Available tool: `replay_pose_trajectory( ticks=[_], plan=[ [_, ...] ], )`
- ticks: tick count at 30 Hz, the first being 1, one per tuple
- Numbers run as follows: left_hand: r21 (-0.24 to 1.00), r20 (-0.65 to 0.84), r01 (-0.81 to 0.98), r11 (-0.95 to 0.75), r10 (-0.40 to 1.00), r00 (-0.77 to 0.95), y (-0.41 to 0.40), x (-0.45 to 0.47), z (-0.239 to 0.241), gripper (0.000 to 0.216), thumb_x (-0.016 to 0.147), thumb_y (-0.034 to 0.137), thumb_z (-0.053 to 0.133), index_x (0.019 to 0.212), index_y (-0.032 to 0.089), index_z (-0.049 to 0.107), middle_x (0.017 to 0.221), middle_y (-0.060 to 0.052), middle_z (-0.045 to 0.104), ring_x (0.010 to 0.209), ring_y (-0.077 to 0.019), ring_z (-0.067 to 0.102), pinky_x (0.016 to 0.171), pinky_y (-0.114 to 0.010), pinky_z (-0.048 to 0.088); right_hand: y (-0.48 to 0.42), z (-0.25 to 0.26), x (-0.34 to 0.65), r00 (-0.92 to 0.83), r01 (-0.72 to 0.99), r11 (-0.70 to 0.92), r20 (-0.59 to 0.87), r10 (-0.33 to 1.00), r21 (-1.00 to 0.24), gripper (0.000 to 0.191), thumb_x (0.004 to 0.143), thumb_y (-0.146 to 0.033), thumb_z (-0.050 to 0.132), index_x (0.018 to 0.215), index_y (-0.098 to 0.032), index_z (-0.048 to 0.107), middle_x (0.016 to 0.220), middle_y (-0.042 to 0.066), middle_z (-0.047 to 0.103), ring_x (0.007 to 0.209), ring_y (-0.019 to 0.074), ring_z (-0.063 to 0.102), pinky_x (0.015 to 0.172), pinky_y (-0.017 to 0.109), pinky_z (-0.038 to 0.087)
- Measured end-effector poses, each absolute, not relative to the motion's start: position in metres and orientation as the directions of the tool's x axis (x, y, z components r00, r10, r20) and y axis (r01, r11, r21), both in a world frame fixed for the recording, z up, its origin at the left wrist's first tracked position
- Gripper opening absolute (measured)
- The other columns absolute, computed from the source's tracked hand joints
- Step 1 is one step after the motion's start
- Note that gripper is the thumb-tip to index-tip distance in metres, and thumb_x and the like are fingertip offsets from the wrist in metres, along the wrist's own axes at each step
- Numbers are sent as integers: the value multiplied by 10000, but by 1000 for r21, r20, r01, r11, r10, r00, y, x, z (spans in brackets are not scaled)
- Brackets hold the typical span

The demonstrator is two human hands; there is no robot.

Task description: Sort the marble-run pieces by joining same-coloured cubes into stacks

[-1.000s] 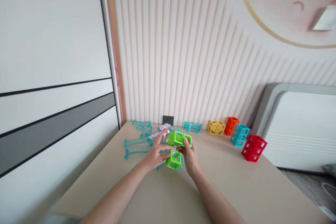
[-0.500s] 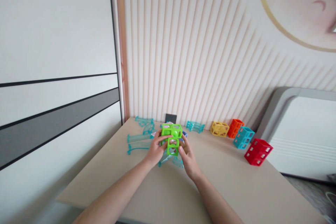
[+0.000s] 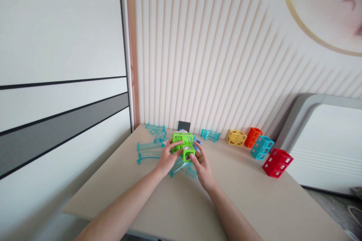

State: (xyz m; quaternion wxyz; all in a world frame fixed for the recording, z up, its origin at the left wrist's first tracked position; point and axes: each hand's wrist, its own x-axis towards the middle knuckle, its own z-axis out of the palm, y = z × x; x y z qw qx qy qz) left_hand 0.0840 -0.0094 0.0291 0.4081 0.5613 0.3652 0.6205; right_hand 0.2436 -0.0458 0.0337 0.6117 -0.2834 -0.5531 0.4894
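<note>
Both my hands hold a bright green open-frame block piece (image 3: 183,145) just above the beige table (image 3: 254,199). My left hand (image 3: 166,158) grips its left side with thumb and fingers pinched on the frame. My right hand (image 3: 201,166) grips the lower small cube from the right. The green piece looks like a wider frame on top with a smaller cube below it. Clear teal track pieces (image 3: 181,166) lie on the table right under my hands.
More teal curved tracks (image 3: 149,150) lie to the left and near the wall (image 3: 209,134). Yellow (image 3: 236,138), orange (image 3: 253,137), blue (image 3: 262,147) and red (image 3: 277,162) frame blocks stand in a row at the right. A white unit (image 3: 328,143) stands beyond them.
The two green pieces, apart a second ago, now sit together, one on top of the other. Both hands have lowered them slightly towards the table.
</note>
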Motion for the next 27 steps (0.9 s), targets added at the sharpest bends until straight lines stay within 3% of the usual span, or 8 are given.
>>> replay_pose_trajectory(
  ticks=[9,15,20,27],
  plan=[
    [916,376,-134,-378,926,-43,-12,84,33,373,701,389,814,1050,261,769,1260,-76,628,1190,-271,576,1018,-364,458,-44,29,241,-139,-324,332,392,910,-886,463,806,-372,777,1232,-305,610,1233,53,678,968,216,698,839,368,566],
    [916,370,-141,-376,927,-68,-13,85,36,394,677,356,835,1056,270,765,1199,-64,647,1153,-262,583,1007,-359,454,-45,29,244,-157,-243,332,375,914,-911,512,823,-407,756,1293,-284,593,1039,54,744,893,220,700,818,371,558],
    [913,381,-131,-385,923,-56,-13,83,35,422,674,381,840,1075,276,757,1213,-63,652,1167,-265,577,1017,-364,445,-39,24,247,-52,-111,411,418,907,-905,502,807,-445,753,1260,-256,649,1160,73,705,979,248,667,866,397,545],
    [894,440,-72,-443,896,-59,-12,82,32,420,693,390,830,1091,279,754,1222,-69,651,1191,-274,568,1059,-386,410,-40,22,245,-71,-125,439,449,891,-890,575,879,-423,679,1411,-302,498,1217,77,675,946,216,662,835,366,537]
  ],
)
